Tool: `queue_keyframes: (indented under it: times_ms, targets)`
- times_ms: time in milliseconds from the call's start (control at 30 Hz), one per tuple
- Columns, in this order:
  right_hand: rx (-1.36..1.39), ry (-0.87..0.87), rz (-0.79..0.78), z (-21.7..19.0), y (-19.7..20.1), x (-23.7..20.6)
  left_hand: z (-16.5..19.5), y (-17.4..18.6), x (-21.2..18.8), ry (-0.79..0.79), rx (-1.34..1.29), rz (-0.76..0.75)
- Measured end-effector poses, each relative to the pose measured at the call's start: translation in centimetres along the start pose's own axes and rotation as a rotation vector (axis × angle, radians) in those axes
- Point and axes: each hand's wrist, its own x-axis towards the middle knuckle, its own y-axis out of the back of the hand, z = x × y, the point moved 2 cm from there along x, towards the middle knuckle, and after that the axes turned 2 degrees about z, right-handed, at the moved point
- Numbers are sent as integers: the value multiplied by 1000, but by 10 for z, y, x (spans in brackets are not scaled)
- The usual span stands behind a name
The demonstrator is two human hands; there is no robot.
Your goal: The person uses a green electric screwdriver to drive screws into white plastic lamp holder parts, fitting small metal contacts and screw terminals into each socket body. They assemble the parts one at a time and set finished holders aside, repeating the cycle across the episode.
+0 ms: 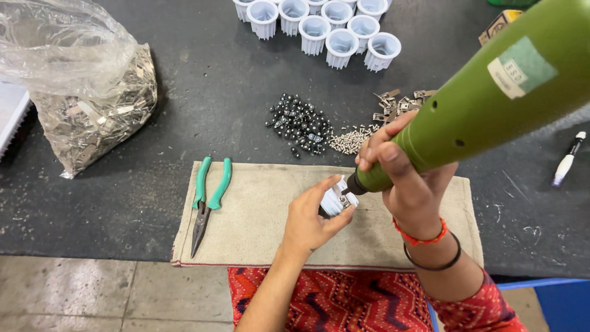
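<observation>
Green power screwdriver (485, 92) pressed to a small white plastic part (337, 198).
Right hand (409, 178) grips the tool; left hand (310, 221) pinches the part over the beige cloth (258, 215).

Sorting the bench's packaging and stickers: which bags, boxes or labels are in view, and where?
Clear plastic bag: far left, crumpled, holding small metal pieces.
Label: on the green power screwdriver, pale green and white rectangle.
Small box: top right edge, brown and yellow, partly hidden.
</observation>
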Motion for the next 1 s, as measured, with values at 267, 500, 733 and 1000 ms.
queue_keyframes:
  times_ms: [267, 500, 733, 1000]
  targets:
    - [-16, 5, 18, 1, 1, -6, 3, 0, 1, -28, -5, 12]
    - [-28, 2, 32, 2, -1, -8, 3, 1, 1, -4, 5, -6]
    - [-35, -10, 19, 1, -2, -11, 3, 1, 0, 2, 6, -8]
    - [-24, -49, 16, 3, -1, -17, 3, 1, -1, 9, 8, -20]
